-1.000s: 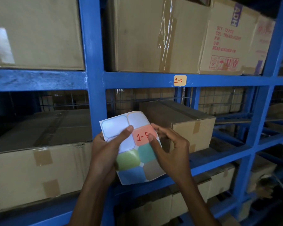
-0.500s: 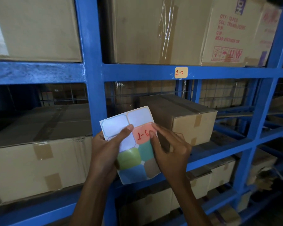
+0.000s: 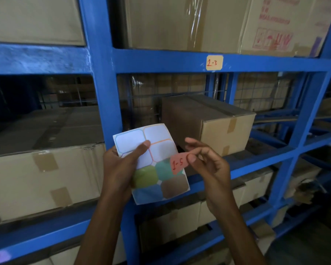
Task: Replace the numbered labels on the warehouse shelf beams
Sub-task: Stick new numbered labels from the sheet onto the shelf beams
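While the left hand (image 3: 120,169) is gripping the sticker sheet (image 3: 157,134), the right hand (image 3: 210,167) is pinching the red "1-5" label (image 3: 179,163), overlapping the sheet's right edge. A "1-3" label (image 3: 214,62) is sitting on the blue beam (image 3: 161,60) above.

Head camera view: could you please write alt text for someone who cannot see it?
A right hand pinches a red label marked 1-5, peeled from the sticker sheet that the left hand holds. Behind are blue shelf beams, cardboard boxes and a yellow 1-3 label.
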Motion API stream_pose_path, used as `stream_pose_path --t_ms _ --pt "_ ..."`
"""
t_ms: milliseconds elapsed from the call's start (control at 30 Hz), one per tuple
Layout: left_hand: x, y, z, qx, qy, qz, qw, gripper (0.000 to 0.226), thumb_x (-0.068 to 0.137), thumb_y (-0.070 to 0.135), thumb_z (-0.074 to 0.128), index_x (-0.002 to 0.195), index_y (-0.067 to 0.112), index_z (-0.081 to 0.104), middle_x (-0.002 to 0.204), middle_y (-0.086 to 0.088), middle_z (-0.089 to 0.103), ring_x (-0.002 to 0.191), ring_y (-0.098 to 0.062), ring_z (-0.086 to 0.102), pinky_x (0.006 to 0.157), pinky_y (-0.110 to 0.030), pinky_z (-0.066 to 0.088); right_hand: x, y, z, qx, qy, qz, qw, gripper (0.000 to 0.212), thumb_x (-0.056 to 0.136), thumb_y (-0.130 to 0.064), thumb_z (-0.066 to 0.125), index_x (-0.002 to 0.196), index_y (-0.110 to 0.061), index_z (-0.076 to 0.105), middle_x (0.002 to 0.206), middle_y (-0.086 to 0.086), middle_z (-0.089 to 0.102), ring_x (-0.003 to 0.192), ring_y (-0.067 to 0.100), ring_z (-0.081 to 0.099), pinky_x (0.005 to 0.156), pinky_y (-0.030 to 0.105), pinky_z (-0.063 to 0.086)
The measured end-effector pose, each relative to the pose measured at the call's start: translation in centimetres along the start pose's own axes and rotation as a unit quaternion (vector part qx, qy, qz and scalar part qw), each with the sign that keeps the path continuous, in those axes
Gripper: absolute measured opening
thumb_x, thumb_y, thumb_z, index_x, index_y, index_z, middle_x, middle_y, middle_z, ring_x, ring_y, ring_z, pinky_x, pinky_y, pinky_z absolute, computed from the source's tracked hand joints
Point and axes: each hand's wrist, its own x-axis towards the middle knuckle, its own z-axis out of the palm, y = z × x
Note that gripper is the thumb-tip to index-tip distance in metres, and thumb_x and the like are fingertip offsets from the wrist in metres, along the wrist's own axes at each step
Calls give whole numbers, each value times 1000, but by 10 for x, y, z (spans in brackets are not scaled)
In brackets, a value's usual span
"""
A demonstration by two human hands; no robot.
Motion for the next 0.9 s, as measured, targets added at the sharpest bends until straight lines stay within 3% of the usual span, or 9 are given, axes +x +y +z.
stream_pose_path --t_ms 67,167,333,467,667,900 --pt "0 -8 -2 -3 7 -11 1000 31 76 12 86 106 10 77 100 -7 81 89 -26 78 76 -41 63 -4 -3 -9 54 19 42 998 10 84 -13 67 88 -5 63 120 7 73 113 19 67 88 26 56" --pt "-2 -22 0 9 10 -19 1000 27 76 11 86 102 13 76 99 -7 80 87 -24 78 76 -39 63 -7 4 -33 28 55 61 996 11 83 -13 66 89 -4 62 99 6 77 98 16 72 80 22 57" --pt "-9 -44 6 28 4 -16 999 20 76 10 86 91 17 75 91 2 78 68 -8 75 56 -25 61 -4 50 -88 -72 109 84 988 16 86 1 73 84 -12 64 74 -5 70 80 8 69 71 21 55" --pt "-15 -65 19 37 -3 -31 999 17 77 10 85 85 20 74 74 12 78 65 -4 74 53 -21 59 -2 104 -137 -170 133 115 970 27 83 0 78 80 -23 64 73 -12 69 80 14 65 78 35 54" --pt "-17 -98 41 46 -17 -61 997 18 77 8 85 89 18 76 81 11 80 75 -7 77 57 -21 59 -1 165 -183 -223 161 173 946 28 82 5 77 79 -18 62 73 -9 67 68 -7 65 69 11 52" --pt "-17 -117 57 63 -18 -91 994 25 76 9 86 98 13 77 92 0 82 84 -16 78 67 -28 64 9 211 -210 -267 177 209 924 24 83 -3 79 82 -22 64 81 -7 68 72 -7 66 66 12 52"
